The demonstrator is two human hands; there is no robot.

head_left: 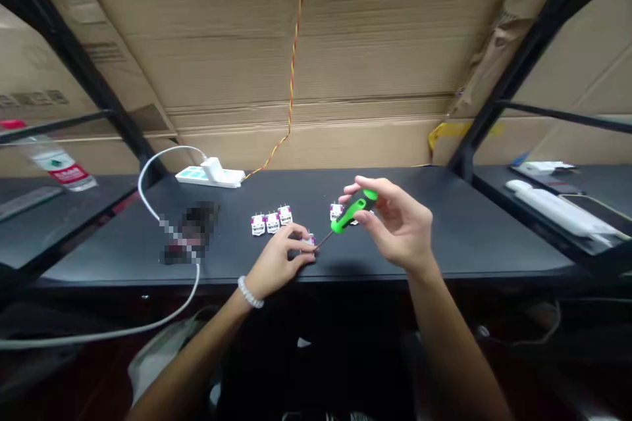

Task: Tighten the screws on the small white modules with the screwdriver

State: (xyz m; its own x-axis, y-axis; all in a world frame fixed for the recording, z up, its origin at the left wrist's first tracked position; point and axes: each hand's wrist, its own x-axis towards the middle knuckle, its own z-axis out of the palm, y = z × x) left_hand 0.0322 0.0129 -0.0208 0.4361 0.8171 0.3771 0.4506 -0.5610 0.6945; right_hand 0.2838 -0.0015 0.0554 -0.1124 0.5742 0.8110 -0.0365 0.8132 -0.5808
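Observation:
My right hand (397,220) grips a green-and-black screwdriver (353,210) by its handle, tilted down to the left. The shaft's tip meets, or nearly meets, a small white-and-purple part (308,241) with pins. Fingers and thumb of my left hand (281,256) pinch that part against the black tabletop (434,237). Left of it stand three similar parts (272,222) side by side. Another similar part (336,211) sits behind the screwdriver, and more white shows there, partly covered by my right hand.
A white power strip (190,176) with a plugged-in adapter stands at the back left; its white cable (143,177) loops over the table's front edge. Beside the cable lies a blurred-out dark object (197,223). Black metal posts (467,158) flank the table. A bottle (64,164) is at far left.

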